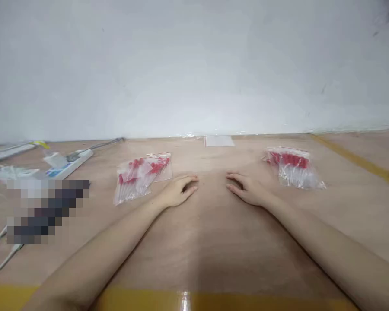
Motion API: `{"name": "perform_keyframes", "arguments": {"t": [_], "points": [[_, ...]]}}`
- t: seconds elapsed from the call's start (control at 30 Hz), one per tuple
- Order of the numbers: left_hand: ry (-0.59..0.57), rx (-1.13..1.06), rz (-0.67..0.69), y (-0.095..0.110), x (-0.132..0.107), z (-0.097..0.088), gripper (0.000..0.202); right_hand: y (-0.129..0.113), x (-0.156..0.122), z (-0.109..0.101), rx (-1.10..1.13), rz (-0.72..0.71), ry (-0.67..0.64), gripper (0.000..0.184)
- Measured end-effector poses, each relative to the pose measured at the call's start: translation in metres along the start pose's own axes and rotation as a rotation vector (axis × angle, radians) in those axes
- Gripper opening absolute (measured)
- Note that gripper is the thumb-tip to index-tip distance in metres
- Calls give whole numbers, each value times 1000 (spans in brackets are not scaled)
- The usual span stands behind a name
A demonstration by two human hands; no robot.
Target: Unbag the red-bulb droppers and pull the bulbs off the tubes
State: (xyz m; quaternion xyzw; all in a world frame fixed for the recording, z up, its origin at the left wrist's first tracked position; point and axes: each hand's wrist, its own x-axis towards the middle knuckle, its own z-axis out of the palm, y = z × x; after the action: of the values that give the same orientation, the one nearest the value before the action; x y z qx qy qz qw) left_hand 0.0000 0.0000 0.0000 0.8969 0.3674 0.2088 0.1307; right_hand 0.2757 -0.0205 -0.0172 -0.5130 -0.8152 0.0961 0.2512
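Note:
My left hand (180,190) rests on the wooden table (214,242), its thumb and fingers apart with nothing between them. Just beyond and left of it lie overlapping clear zip bags (132,183) holding several thin clear pieces with red ends. Across a gap, my right hand (246,188) also rests on the table, thumb and fingers parted and holding nothing. To its right is another clear zip bag (293,168) with similar red-ended pieces. What exactly these pieces are is too blurred to tell. Neither hand touches the right-hand bag.
A small white rectangle (219,141) lies by the wall (194,69) at the back. On the left are a power strip (74,165), white cables (1,259) and a pixelated dark object (48,216). Yellow tape (356,158) crosses the table at right; another yellow strip (142,299) runs along the front.

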Motion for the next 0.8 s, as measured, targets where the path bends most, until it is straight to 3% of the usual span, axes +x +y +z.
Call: {"name": "perform_keyframes", "arguments": {"t": [0.8], "points": [[68, -50, 54, -5, 2, 4, 28, 0, 0, 1, -3, -17, 8, 37]]}}
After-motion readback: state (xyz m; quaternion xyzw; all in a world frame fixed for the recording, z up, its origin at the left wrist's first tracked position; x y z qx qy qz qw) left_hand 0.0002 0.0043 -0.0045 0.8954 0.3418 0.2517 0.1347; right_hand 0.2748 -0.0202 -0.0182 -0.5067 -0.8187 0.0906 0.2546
